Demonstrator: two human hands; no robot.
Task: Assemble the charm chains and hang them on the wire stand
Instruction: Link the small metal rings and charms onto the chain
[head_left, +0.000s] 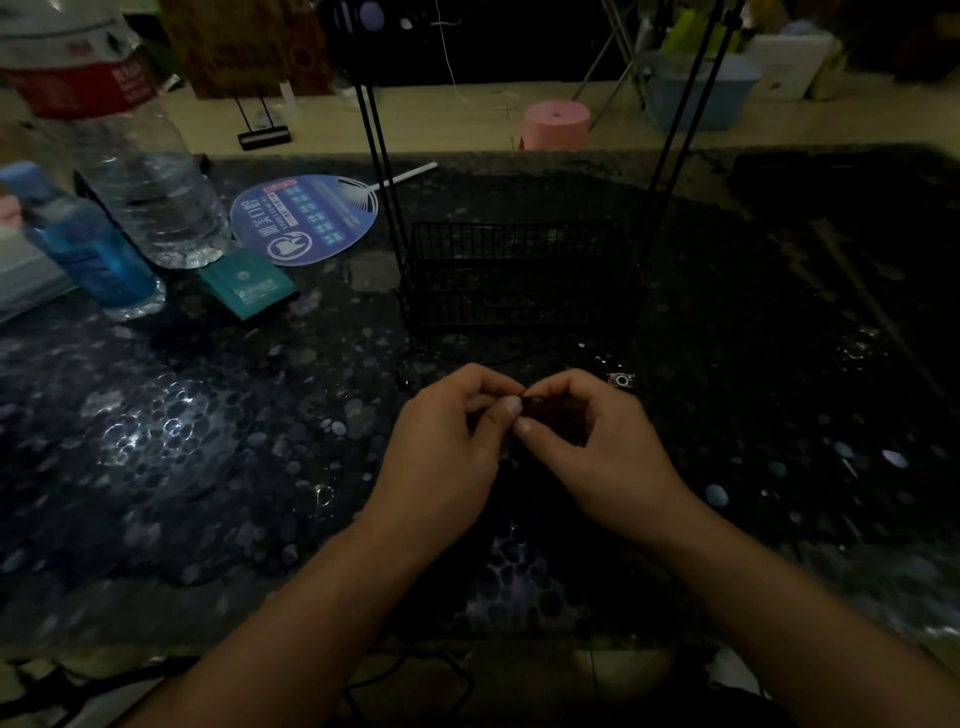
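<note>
1. The left hand (447, 441) and right hand (597, 441) are meeting near the middle of the table (208, 441), fingers curled, thumb tips almost touching.
2. Both are pinching a small dark reddish piece (532, 402) between thumb and fingers; its shape is too dim to make out.
3. A tiny silvery camera-shaped charm (621, 380) is lying on the table just beyond the right hand, with a few glinting bits near it.
4. The black wire stand (519, 275) is sitting farther back, its grid basket low and its thin straight rods rising out of view.
5. The tabletop is showing a dark, glossy, pebble-like pattern.
6. At far left, a clear ribbed plastic bottle (150, 171) and a smaller blue bottle (93, 254) are standing upright.
7. Beside them a round blue printed fan (306, 218) and a teal packet (249, 286) are lying flat.
8. A pink cylindrical stool (557, 124) is standing beyond the table.
</note>
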